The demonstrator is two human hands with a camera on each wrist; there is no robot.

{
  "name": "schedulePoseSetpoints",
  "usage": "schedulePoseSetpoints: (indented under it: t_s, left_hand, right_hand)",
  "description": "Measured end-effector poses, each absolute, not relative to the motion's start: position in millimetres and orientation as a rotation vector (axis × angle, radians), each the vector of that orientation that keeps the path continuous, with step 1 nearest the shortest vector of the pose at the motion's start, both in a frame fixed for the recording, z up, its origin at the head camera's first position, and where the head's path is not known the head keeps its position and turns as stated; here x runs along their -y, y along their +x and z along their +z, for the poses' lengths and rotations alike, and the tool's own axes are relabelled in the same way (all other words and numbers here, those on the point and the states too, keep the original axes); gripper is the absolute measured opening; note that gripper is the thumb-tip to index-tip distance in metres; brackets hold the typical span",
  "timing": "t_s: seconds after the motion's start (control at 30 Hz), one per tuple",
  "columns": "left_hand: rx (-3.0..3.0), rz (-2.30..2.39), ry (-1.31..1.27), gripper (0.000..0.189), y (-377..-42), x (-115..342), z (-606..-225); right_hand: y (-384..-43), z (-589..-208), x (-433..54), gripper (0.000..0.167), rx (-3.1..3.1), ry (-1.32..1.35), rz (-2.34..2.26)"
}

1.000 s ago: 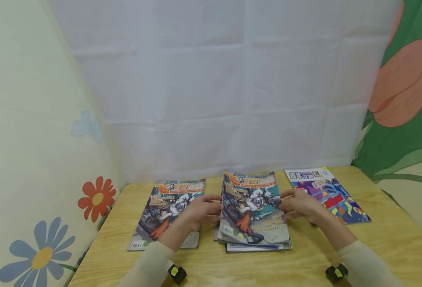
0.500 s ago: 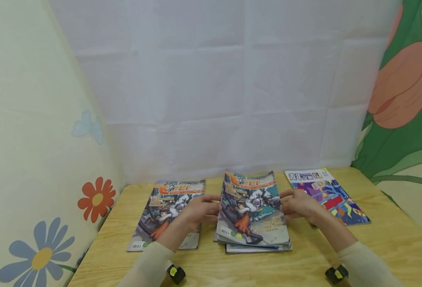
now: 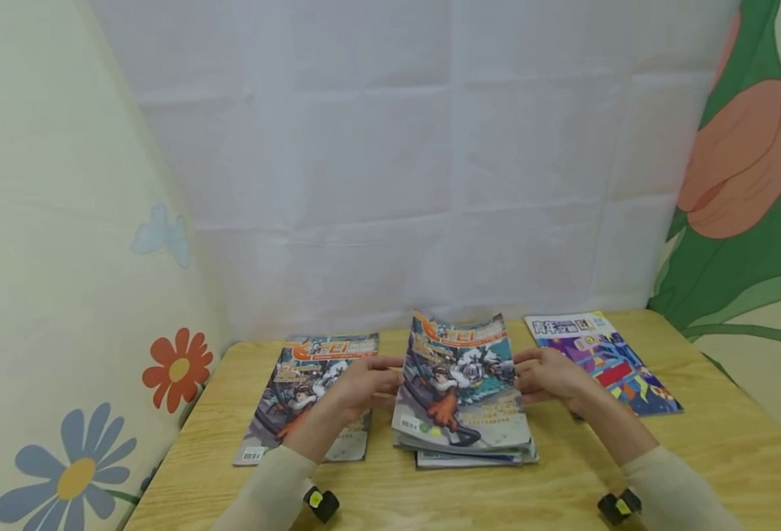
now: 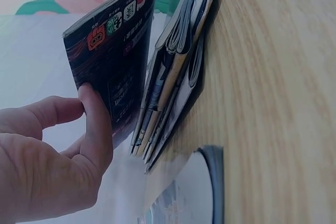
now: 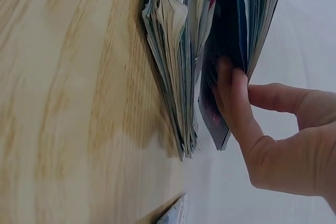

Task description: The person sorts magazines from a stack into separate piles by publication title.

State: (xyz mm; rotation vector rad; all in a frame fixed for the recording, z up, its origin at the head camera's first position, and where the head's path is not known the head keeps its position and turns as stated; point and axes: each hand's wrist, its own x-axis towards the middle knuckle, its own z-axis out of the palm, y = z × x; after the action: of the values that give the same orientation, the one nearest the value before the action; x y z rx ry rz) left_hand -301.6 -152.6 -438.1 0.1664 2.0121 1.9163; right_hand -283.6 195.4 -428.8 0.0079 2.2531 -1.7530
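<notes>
A magazine (image 3: 463, 383) with an orange title and a cartoon figure is held between both hands, its cover facing up. My left hand (image 3: 366, 387) pinches its left edge, and my right hand (image 3: 549, 375) pinches the right one. Both wrist views show the dark back cover (image 4: 123, 72), with fingers under it and the thumb on the other side. A gap separates this magazine from the uneven stack of magazines (image 5: 176, 61) beneath it. In the head view only the stack's near edges (image 3: 476, 460) show.
On the left of the wooden table (image 3: 450, 501) lies a magazine (image 3: 300, 402) with the same cover, partly behind my left forearm. A purple and white magazine (image 3: 619, 369) lies at the right, near the white backdrop (image 3: 363, 184). Flower-patterned cloth (image 3: 78, 295) borders the left side.
Both hands and the held magazine have shifted slightly left. The magazine has come up a little from the stack. The magazines at either side have stayed put.
</notes>
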Motion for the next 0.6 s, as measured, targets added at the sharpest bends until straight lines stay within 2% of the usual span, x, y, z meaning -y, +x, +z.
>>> schedulePoseSetpoints:
  t_s: [0.6]
  left_hand:
    - [-2.067, 1.866, 0.200, 0.051, -291.9, 177.5, -436.0]
  right_hand:
    - [-279.4, -418.7, -191.9, 0.061, -2.163, -0.050, -1.859]
